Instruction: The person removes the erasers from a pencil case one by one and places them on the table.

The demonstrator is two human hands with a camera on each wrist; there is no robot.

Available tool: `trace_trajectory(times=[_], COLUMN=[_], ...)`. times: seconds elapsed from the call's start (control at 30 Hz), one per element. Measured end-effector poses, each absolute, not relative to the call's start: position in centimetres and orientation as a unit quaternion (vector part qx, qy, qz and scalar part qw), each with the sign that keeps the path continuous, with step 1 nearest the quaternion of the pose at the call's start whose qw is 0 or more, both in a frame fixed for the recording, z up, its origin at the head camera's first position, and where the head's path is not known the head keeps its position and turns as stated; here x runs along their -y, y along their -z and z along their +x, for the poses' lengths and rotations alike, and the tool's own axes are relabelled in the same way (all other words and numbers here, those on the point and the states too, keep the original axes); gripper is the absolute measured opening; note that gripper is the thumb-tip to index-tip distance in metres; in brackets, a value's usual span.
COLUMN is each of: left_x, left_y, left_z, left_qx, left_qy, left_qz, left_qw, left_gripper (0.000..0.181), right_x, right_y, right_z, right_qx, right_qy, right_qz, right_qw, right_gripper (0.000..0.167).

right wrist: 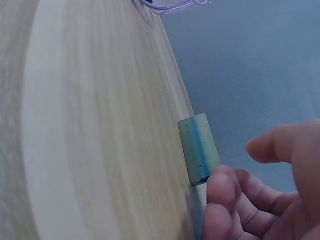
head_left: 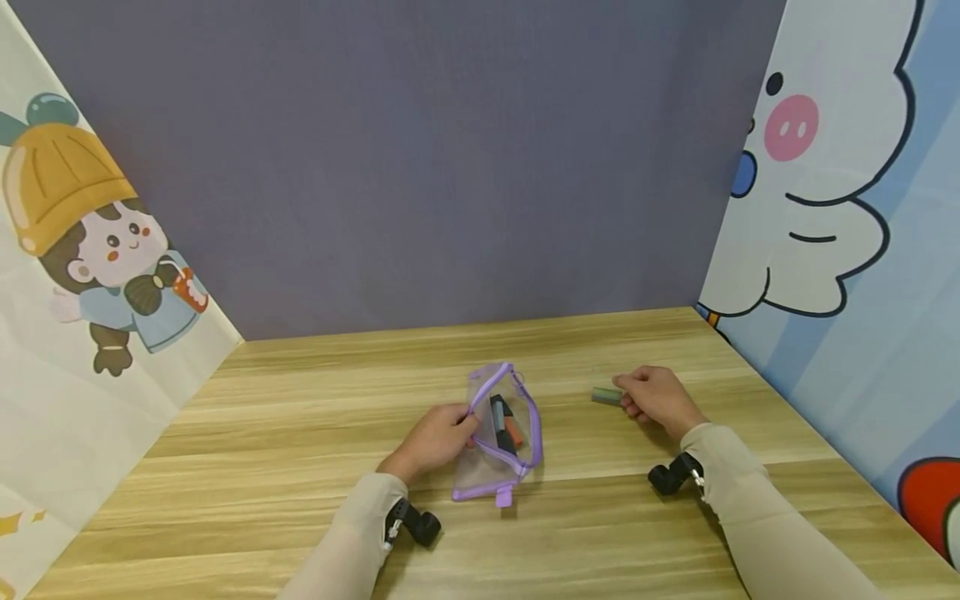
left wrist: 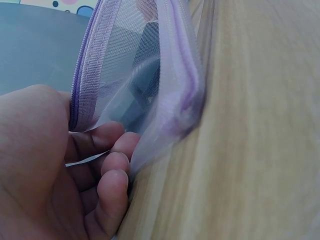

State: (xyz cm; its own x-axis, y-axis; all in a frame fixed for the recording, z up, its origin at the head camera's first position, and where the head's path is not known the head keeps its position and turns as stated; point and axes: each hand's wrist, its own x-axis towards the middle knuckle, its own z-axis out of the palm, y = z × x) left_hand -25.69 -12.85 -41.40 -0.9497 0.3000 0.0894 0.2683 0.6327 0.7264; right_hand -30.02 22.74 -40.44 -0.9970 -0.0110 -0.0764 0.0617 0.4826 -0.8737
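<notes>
A purple-trimmed mesh pouch [head_left: 535, 433] lies just below the head frame's centre, dark and orange items [head_left: 513, 431] inside; the left hand [head_left: 433, 439] pinches its left edge. Right of centre, the right hand [head_left: 660, 398], thumb apart from its fingers, has fingertips at a greenish block [head_left: 606, 396]. Wood-grain table [head_left: 300, 467] spans below; a grey panel [head_left: 450, 167] fills the upper middle.

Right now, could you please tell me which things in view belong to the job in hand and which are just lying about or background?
Likely in the job:
pouch, gripped by the left hand
block, at the right hand
orange item and dark item, inside the pouch

Background:
cartoons
panel
wrist cameras
</notes>
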Motion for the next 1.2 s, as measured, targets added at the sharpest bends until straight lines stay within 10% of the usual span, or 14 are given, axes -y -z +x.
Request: trace_trajectory(times=[1.2], left_x=[12.8], left_y=[41.3], left_z=[-25.5], left_qx=[-0.902], left_qy=[-0.400], left_qz=[0.163], left_qw=[0.019], left_gripper=[0.031], right_x=[-21.7], right_y=[39.9], right_z=[-29.8], right_qx=[-0.847], right_qy=[0.531], right_qz=[0.005], right_qw=[0.015], right_gripper=[0.028])
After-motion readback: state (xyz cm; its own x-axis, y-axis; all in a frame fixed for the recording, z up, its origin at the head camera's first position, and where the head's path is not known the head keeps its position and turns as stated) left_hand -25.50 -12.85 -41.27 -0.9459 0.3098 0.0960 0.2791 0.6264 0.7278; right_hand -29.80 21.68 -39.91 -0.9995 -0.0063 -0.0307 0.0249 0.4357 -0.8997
